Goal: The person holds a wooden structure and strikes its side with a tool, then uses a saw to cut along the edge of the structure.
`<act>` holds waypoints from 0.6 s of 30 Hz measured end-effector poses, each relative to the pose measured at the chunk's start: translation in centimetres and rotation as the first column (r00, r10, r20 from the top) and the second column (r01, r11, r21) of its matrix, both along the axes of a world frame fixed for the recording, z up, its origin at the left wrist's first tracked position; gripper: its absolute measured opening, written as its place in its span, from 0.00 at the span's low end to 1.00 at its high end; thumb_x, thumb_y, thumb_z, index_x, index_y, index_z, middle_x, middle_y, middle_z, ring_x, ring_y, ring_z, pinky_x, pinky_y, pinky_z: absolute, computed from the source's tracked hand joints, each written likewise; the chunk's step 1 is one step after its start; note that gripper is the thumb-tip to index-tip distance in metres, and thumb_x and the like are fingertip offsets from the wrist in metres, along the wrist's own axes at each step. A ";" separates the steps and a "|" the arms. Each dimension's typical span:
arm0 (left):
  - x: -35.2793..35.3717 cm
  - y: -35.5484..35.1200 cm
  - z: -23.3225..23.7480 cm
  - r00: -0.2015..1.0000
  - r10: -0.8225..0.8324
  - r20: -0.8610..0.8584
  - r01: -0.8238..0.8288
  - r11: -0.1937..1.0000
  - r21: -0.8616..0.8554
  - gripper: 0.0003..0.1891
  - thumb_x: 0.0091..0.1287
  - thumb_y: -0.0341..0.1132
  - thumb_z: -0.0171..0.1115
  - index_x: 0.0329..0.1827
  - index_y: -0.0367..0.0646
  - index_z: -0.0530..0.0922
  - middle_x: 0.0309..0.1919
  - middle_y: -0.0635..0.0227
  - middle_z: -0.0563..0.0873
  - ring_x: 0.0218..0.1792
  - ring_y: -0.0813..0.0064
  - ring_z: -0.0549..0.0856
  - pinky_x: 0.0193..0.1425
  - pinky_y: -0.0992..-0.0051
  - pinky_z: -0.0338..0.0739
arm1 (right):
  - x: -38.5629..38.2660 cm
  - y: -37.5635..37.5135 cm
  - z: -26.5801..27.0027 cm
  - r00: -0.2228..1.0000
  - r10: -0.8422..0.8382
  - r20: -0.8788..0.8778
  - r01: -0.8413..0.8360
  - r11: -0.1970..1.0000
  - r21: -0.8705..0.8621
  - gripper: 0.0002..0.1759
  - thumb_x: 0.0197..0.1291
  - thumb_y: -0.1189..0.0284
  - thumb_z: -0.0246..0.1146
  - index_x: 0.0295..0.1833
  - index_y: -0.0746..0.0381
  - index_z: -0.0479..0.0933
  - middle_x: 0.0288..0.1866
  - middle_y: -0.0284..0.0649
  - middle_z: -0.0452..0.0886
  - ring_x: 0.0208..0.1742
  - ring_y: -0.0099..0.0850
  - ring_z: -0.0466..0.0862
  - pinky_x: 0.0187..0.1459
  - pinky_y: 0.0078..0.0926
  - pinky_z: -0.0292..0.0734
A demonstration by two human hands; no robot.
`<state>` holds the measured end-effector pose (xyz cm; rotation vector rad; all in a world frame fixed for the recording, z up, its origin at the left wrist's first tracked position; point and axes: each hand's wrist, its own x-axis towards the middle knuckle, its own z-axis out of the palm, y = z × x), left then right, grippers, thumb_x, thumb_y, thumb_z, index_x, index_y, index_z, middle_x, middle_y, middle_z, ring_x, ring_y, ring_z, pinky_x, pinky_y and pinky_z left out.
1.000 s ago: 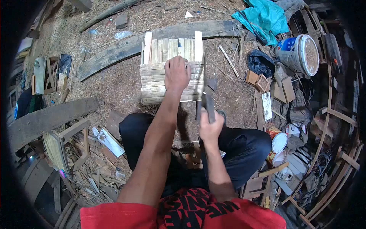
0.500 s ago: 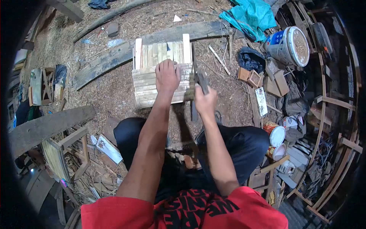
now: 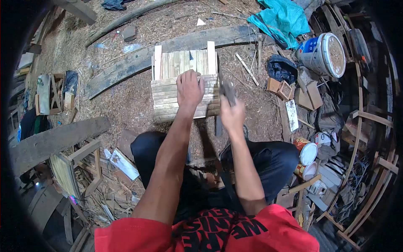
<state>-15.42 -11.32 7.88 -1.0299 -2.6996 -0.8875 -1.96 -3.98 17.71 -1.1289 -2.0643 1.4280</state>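
A small box of pale wooden slats [image 3: 163,94] stands in front of me, with two upright battens at its far corners. My left hand [image 3: 189,90] rests on its near slatted face, fingers bent over the upper edge of the slats and thumb along the right. At the box's right side, my right hand [image 3: 233,113] is closed around a dark, flat tool [image 3: 228,93]. Motion blurs the tool, and its kind does not show clearly. Its upper part lies close by the box's right edge.
A long plank [image 3: 121,69] lies behind the box on ground strewn with shavings. To the right are a white bucket [image 3: 321,54], a teal plastic sheet [image 3: 283,23], small wooden boxes [image 3: 280,88] and paint tins [image 3: 307,153]. Another plank [image 3: 63,132] and a wooden frame [image 3: 86,168] lie at left.
The whole view has shifted slightly, so everything sits a little lower and to the right. My right hand and its tool have moved slightly and the tool is more blurred; my left hand stays on the box.
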 end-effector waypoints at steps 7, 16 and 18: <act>-0.7 0.0 0.3 0.999 0.012 0.034 -0.010 0.998 -0.060 0.11 0.70 0.39 0.60 0.49 0.43 0.77 0.47 0.59 0.78 0.56 0.58 0.76 0.67 0.57 0.64 | 0.1 -2.5 2.5 0.992 -0.018 -0.124 -0.009 0.976 -0.216 0.13 0.65 0.68 0.63 0.36 0.68 0.83 0.20 0.39 0.80 0.24 0.24 0.77 0.30 0.33 0.73; -0.2 0.0 0.3 1.000 0.014 0.005 -0.014 1.000 0.028 0.11 0.68 0.37 0.62 0.48 0.42 0.78 0.47 0.59 0.79 0.56 0.58 0.77 0.67 0.58 0.65 | 7.3 -1.8 0.9 0.991 -0.129 -0.028 0.113 0.937 -0.331 0.13 0.68 0.73 0.63 0.29 0.58 0.72 0.19 0.23 0.66 0.16 0.14 0.64 0.18 0.18 0.57; -0.2 0.1 0.3 1.000 0.008 -0.003 -0.008 0.999 0.032 0.11 0.68 0.36 0.63 0.48 0.42 0.78 0.47 0.60 0.79 0.56 0.59 0.77 0.66 0.58 0.66 | 7.6 -1.4 0.3 0.990 -0.128 -0.062 0.103 0.948 -0.301 0.14 0.68 0.73 0.62 0.28 0.58 0.71 0.18 0.23 0.65 0.16 0.14 0.63 0.18 0.18 0.56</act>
